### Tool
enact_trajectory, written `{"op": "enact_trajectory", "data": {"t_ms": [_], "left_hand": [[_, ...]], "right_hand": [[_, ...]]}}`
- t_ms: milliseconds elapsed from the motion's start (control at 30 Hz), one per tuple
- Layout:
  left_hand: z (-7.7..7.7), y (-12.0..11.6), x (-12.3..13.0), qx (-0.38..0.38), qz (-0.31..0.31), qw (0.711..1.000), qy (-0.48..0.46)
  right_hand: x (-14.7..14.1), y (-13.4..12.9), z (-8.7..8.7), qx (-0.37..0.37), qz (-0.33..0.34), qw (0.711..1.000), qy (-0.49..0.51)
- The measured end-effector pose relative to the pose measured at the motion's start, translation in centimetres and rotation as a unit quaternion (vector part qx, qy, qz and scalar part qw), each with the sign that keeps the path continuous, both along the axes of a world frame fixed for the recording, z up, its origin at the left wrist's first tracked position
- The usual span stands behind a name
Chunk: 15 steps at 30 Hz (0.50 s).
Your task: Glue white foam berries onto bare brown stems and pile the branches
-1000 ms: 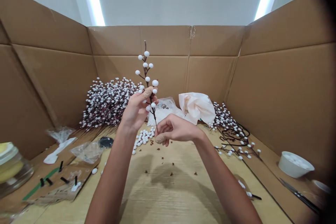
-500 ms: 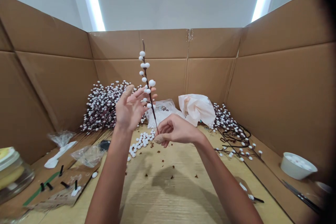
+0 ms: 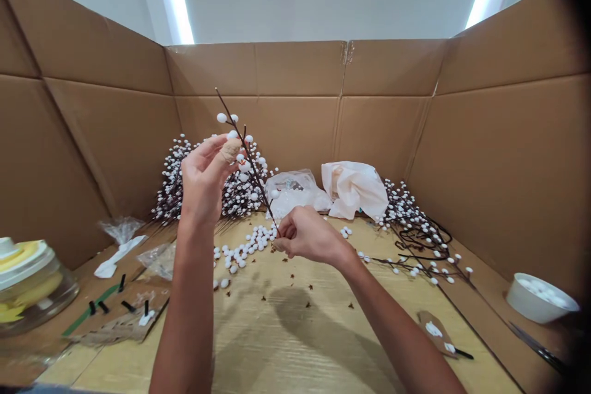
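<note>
A dark berry branch (image 3: 253, 170) with white berries leans up and to the left above the table. My right hand (image 3: 308, 235) pinches its thin lower end between thumb and fingers. Near the upper part, my left hand (image 3: 207, 173) has its thumb and fingers closed at a white berry (image 3: 233, 135) on the stem; its thumb has a beige covering. Loose white berries (image 3: 252, 243) lie on the table below the branch. Small brown star-shaped bits (image 3: 308, 305) are scattered in front of them.
Berry branches (image 3: 168, 188) are heaped at back left, with more (image 3: 406, 203) at right. A plastic bag (image 3: 298, 191) and white wrapping (image 3: 355, 191) sit between. A white bowl (image 3: 540, 308), scissors (image 3: 535, 345) and a clear jar (image 3: 39, 295) stand at the sides. Cardboard walls (image 3: 295, 117) enclose the table.
The branch has tipped left and turned. My left hand has moved left and up, from spread fingers behind the branch to closed at a berry. My right hand still pinches the stem.
</note>
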<state>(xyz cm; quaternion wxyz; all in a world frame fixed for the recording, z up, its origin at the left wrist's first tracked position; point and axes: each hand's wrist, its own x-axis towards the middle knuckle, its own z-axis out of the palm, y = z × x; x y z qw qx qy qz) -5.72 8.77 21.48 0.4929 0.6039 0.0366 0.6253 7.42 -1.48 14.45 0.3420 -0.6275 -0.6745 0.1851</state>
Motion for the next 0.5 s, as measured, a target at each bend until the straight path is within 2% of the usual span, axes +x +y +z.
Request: {"op": "enact_trajectory", "data": {"t_ms": [167,333,500], "left_hand": [[0.1,-0.1,-0.2,-0.019,0.027,0.999,0.006],[0.1,0.3,-0.2,-0.044,-0.015,0.999,0.007],[0.3,0.3,0.2,-0.054,-0.039,0.998,-0.005]], "right_hand": [[-1.1,-0.2,-0.1,0.042,-0.054,0.994,-0.081],[-1.5,-0.4,-0.5,0.065,-0.060,0.988,-0.126],[-1.6,0.0,-0.5,0.064,-0.039,0.989,-0.126]]}}
